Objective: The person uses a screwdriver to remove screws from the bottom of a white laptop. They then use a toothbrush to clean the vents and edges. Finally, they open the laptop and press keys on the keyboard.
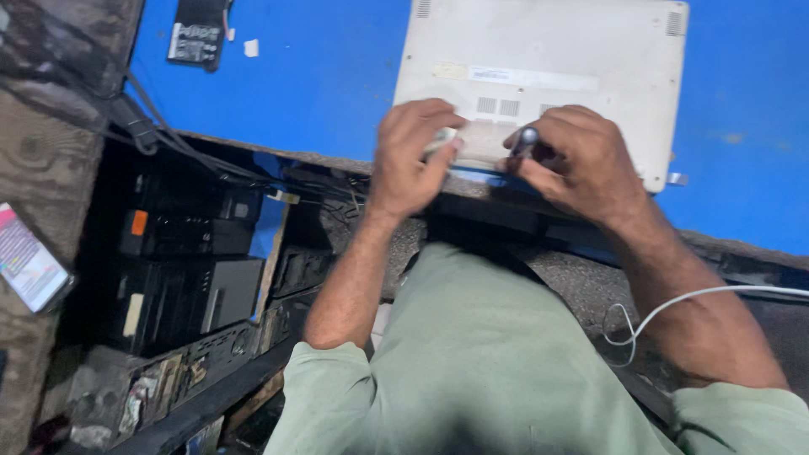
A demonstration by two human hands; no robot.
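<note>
Upside-down white plastic laptop [539, 67] sits bottom panel up on the blue worktop [337, 76], right at the near edge, its near side just over the lip. Both hands are at that near side of the case. Left hand [409, 152] is curled, fingertips pinching something small and pale against the laptop's edge, can't make out what it is. Right hand [581, 160] is closed around a slim dark screwdriver-like tool [525, 139], the handle end poking up between thumb and fingers, tip hidden under the hand, so no idea if it's actually touching the case.

Rest of the bench: a flat black component with a label [198, 34] lies toward the far left corner of the worktop, a tiny white scrap [251, 48] just beside it. Thin white cable [674, 307] loops across the right forearm. Below the worktop's left edge, a stack of black electronic boxes [185, 270]. A phone with a lit screen [29, 261] rests at far left.
</note>
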